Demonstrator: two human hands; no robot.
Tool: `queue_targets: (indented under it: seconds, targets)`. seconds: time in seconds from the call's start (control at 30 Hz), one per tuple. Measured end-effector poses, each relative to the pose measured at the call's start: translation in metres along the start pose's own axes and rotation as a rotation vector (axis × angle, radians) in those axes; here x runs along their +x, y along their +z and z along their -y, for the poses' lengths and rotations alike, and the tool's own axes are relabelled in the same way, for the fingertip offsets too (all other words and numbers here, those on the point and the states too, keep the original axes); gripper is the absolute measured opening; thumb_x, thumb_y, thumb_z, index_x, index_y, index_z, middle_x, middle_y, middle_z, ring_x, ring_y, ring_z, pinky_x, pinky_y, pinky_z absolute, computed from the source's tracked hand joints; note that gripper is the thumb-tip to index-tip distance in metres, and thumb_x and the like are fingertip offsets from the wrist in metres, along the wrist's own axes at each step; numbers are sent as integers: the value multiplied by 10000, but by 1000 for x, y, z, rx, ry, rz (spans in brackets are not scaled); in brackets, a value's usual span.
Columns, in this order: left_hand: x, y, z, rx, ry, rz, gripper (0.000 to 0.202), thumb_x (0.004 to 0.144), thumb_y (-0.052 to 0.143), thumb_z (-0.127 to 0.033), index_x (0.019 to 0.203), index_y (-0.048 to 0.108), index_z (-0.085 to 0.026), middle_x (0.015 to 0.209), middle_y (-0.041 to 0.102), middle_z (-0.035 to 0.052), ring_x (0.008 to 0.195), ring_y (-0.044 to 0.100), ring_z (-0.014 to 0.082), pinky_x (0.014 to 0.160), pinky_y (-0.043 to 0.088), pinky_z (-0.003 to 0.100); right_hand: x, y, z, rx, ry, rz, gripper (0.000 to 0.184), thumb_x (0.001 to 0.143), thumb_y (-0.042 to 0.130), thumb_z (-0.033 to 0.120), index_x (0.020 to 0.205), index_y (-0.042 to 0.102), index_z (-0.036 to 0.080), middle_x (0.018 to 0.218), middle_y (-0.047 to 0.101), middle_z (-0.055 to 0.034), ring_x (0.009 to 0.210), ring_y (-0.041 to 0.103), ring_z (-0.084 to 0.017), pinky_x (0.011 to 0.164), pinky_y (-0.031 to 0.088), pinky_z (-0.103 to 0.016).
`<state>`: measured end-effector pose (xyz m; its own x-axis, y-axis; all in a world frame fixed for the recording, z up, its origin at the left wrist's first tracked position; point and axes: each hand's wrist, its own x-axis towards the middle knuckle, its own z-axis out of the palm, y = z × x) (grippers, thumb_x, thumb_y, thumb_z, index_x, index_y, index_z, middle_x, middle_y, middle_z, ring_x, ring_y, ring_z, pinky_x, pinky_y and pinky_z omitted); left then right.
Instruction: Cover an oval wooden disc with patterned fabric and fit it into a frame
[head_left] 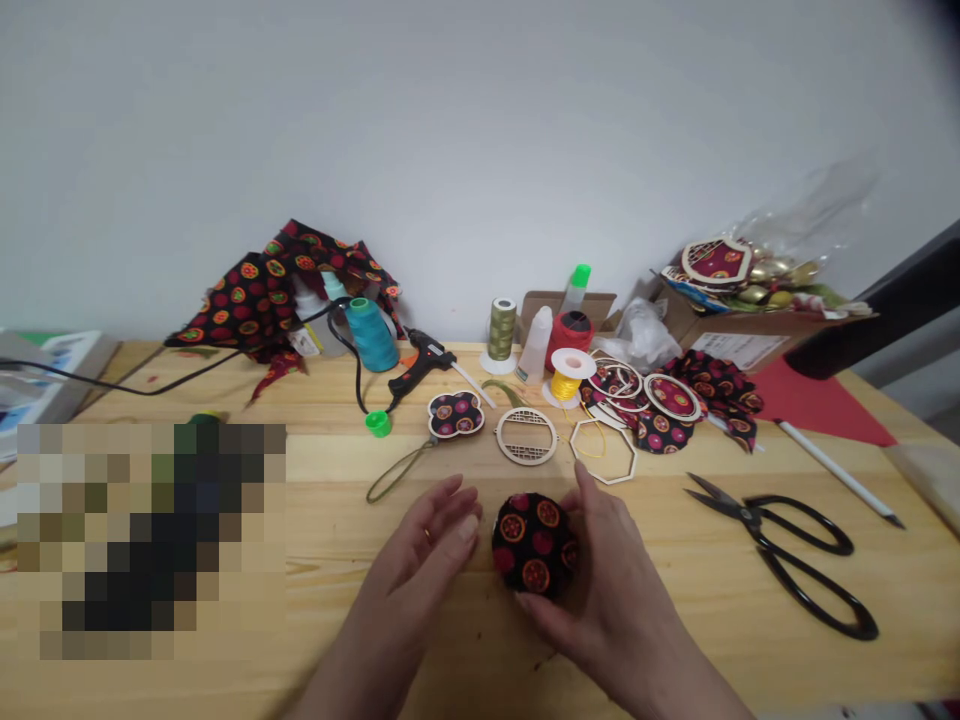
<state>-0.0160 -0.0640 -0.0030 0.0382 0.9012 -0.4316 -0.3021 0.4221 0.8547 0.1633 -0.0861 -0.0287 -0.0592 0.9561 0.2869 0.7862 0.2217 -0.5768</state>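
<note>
A round, fabric-covered disc (534, 545), black with red and orange flower rounds, is at the front middle of the wooden table. Around its right side curls my right hand (607, 590), thumb at the lower edge and fingers at the upper right, gripping it. To the left of the disc, my left hand (431, 555) is held apart from it, fingers stretched and nothing in them. Just beyond the hands lie an oval wooden lattice frame (527, 463), an octagonal wooden frame (632, 468) and a flower-shaped fabric piece (455, 414) with a cord loop.
Black-handled scissors (750, 515) and a white pencil (836, 470) lie at the right. Behind are a glue gun (424, 362), a teal thread cone (373, 335), a yellow thread spool (571, 372) and patterned cloth (255, 290). A cardboard box (720, 340) stands back right. A blurred patch covers the left.
</note>
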Motion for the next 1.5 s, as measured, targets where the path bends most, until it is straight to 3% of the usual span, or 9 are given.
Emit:
queue_targets:
  seconds: [0.13,0.2,0.3,0.4,0.57,0.73,1.07,1.3,1.5]
  targets:
    - [1,6,-2,10,-86,158,530,729,705,-283,1213,527,-159,1134,673,125,1018,632,256,904,464,386,-1,-5,8,85,19,-18,953,655,663,311,1413,94,210,1139,477,-139,1038,494,-316,859,439,-501]
    - [0,9,-2,28,-138,259,405,738,691,-268,1113,620,-134,993,728,112,898,674,238,843,492,353,-3,-6,10,98,1,-17,967,651,672,300,1419,91,218,1168,473,-143,1072,480,-325,880,427,-516]
    - [-1,13,-1,44,-163,266,275,747,676,-266,993,694,-143,881,752,83,790,688,209,779,508,314,-4,-11,9,162,50,17,1001,634,708,338,1427,109,224,1279,430,-158,1171,425,-348,926,396,-539]
    - [-3,13,-1,47,-176,269,276,739,685,-275,989,702,-159,864,753,75,734,685,193,704,523,289,-1,-18,5,449,270,69,772,721,642,427,1369,287,203,1227,510,-150,1092,521,-293,885,448,-479]
    - [-7,13,0,61,-194,328,256,759,668,-287,982,709,-167,830,752,74,685,683,185,669,534,292,9,-24,4,980,565,264,363,726,657,454,937,613,162,845,676,-52,714,621,-152,620,495,-267]
    - [-10,14,0,88,-192,337,265,744,681,-299,969,713,-163,821,750,73,680,676,184,652,533,287,11,-21,9,1005,643,234,284,670,727,403,766,647,147,651,655,11,569,563,-97,547,443,-211]
    - [-9,20,-6,195,-121,205,242,688,727,-329,873,729,-174,775,745,41,653,627,127,549,438,173,4,-20,12,1059,642,258,246,708,707,383,744,632,151,613,634,24,549,528,-80,530,399,-190]
    - [-8,20,-4,261,-75,207,270,760,644,-392,739,724,-135,600,684,20,546,556,114,524,413,200,3,-21,15,1044,631,260,239,702,716,370,723,625,150,590,608,37,533,503,-70,512,374,-179]
    - [-11,19,-3,83,-155,292,302,752,659,-395,914,725,-148,758,737,63,660,646,162,603,494,238,4,-15,12,1076,668,155,292,695,718,414,738,618,143,616,611,18,554,513,-88,539,408,-206]
